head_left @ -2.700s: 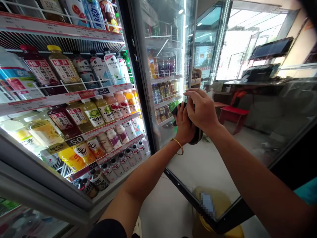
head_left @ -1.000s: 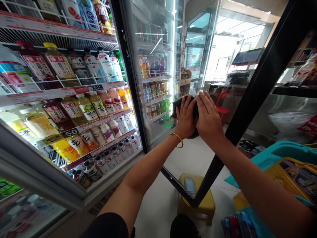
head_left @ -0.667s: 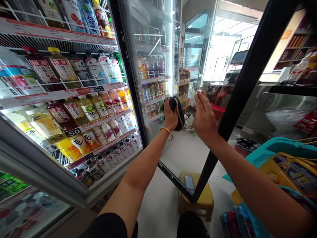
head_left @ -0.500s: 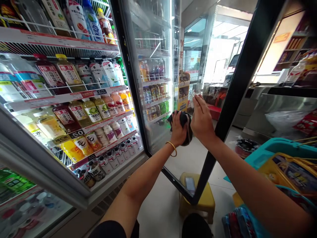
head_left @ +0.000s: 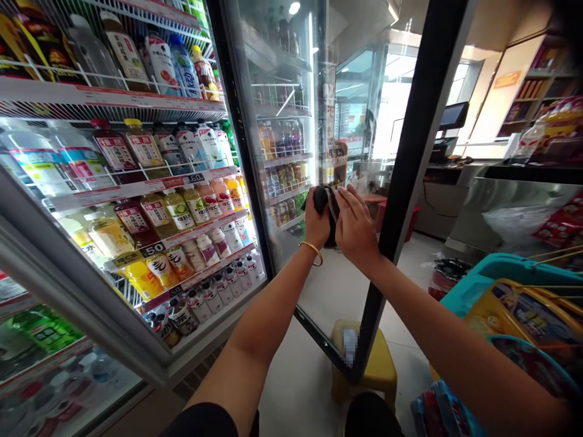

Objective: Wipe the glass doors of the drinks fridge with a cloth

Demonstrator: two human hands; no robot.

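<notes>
My left hand (head_left: 316, 226): fingers curled round black cloth (head_left: 331, 203) | right hand (head_left: 357, 229): fingers straight, contact unclear | near glass door (head_left: 412, 127) outer edge

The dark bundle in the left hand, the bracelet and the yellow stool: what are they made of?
Dark bundle: matt, probably fabric, from its soft, bunched shape. Bracelet: polished metal, apparently, by its golden gleam; whether gold, unclear. Yellow stool: likely smooth plastic, by its even colour and rounded corners.
</notes>
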